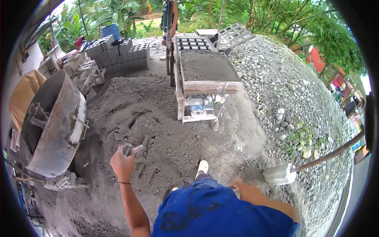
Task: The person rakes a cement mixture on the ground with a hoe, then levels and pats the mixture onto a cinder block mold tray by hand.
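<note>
My left hand [122, 164] is closed around the end of a grey tool handle [137, 149]. It has a curved piece that reaches over the damp grey mix, and I cannot make out its far end. Beneath and ahead of it spreads a large heap of grey mortar mix [130, 98], marked with grooves. My right hand [235, 184] hangs low beside my blue shirt, partly hidden, and its fingers are not clear enough to read. To its right a shovel [279, 175] with a pale, caked blade rests on the gravel, apart from the hand.
A tilted mixer drum [59, 122] stands at the left. Ahead, a block-moulding table [211, 87] carries grey mix, with a mould grid behind. Stacked hollow blocks [118, 55] stand at the far left. A gravel pile [288, 83] fills the right. Another person [170, 19] stands beyond.
</note>
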A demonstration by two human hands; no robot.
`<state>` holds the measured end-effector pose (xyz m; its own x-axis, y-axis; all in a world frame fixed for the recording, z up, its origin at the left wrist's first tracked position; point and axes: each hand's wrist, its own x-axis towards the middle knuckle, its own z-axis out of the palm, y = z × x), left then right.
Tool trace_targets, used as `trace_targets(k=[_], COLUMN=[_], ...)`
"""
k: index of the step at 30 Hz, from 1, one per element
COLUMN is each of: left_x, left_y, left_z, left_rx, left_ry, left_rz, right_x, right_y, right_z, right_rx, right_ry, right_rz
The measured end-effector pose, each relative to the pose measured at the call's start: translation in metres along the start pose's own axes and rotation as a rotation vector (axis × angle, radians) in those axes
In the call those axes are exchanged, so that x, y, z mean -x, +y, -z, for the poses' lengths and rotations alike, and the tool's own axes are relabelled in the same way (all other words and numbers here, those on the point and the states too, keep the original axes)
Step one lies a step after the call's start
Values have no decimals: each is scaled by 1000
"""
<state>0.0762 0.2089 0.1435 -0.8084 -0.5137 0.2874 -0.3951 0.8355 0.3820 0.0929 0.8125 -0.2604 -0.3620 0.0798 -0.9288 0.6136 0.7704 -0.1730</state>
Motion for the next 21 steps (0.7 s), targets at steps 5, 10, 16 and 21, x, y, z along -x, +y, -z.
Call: trace_targets(k=[5, 10, 16, 21], left_x=[-7, -39, -45, -51], left_y=[11, 50, 39, 33], left_z=[6, -12, -15, -12], left_rx=[-43, 24, -36, -46], left_ry=[20, -55, -79, -32], left_rz=[28, -50, -38, 0], right_x=[54, 45, 97, 93], right_y=[69, 89, -7, -11], right_z=[-73, -83, -10, 14], right_rx=[-468, -985, -556, -584], right_ry=[468, 497, 518, 579], right_rz=[-176, -85, -56, 27])
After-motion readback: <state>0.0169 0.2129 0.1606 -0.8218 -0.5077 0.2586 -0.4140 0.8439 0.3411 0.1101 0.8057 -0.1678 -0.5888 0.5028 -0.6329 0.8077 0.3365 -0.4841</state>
